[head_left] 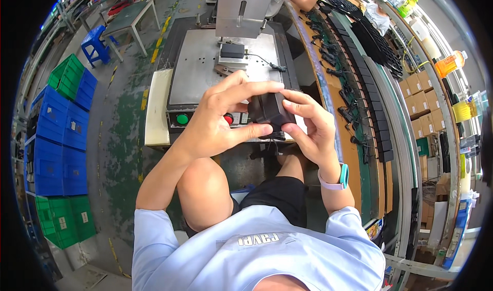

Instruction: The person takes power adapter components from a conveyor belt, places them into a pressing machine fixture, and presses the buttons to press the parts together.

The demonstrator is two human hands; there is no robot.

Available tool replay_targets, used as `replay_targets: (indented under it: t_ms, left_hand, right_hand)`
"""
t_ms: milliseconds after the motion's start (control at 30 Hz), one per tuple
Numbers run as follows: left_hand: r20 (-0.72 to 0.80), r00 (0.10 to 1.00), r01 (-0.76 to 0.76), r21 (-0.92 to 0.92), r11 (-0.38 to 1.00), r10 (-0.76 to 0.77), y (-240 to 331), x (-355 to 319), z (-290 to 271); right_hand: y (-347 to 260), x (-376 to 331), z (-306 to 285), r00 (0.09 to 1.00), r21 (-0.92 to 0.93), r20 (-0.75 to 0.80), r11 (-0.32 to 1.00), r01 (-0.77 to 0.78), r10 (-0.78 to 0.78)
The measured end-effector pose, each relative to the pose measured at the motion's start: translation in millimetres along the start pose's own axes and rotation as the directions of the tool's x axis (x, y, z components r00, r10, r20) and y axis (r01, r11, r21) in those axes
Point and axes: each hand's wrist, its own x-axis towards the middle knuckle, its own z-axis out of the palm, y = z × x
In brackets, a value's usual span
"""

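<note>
The black adapter block (269,112) sits between our two hands, raised above the front edge of the press table (205,70) and just over the control strip. Going left to right, we first note the stacked blue crates (56,142) and green crates (67,75) on the floor, well apart from us, with a blue stool (96,43) behind them. Our left hand (215,119) wraps the block from the left: the fingers curl over its top edge and the thumb presses along its lower side, so the hand is closed on the block. Below the hand, the green button (182,119) and the red button (228,119) show on the control strip. On the press table, a second black block (232,50) rests in the fixture beneath the grey press head (244,8). Our right hand (310,129) grips the block from the right, fingers bent against its face and thumb beneath it; a pale wristband (336,180) circles that wrist. Further right, a conveyor (359,96) carries rows of black parts, and brown cartons (423,101) stand beyond it.
</note>
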Motion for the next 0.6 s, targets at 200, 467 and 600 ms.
replay_targets:
  t_ms: [200, 467, 600]
  left_hand:
    - [-0.058, 0.995, 0.079, -0.106, 0.991, -0.085, 0.7, -1.5, 3.5]
    - [-0.174, 0.98, 0.084, -0.064, 0.994, -0.094, 4.7, -6.0, 8.0]
    - [-0.2, 0.977, 0.056, -0.101, 0.993, -0.075, -1.7, -6.3, 5.7]
  right_hand:
    - [-4.2, 4.7, 27.1, 0.981, -0.288, -0.146, 0.954, 0.084, -0.13]
    - [-4.5, 17.7, 39.4, 0.949, -0.387, -0.217, 0.913, 0.132, -0.229]
    - [-17.1, 26.0, 31.0, 0.96, -0.354, -0.242, 0.934, 0.049, -0.142]
